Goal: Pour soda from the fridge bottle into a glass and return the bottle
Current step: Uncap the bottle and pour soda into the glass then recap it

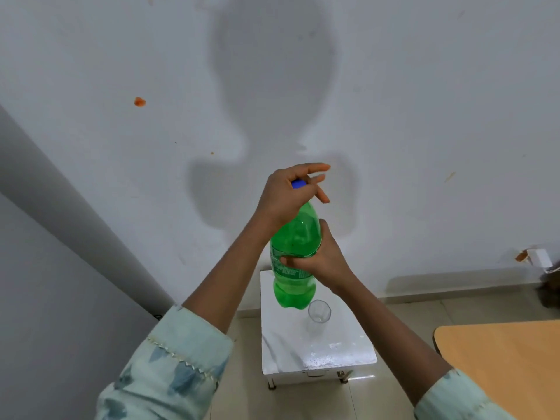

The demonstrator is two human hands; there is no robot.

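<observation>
At frame centre our right hand (325, 259) clasps the green bottle (295, 253); left hand (291, 195) pinches its blue cap (298, 184). Uncapping, we judge; next, pour into the glass (319, 312).

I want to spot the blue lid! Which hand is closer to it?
Left. The left hand wraps over the blue cap at the top of the green bottle. The right hand holds the bottle's middle, lower down.
</observation>
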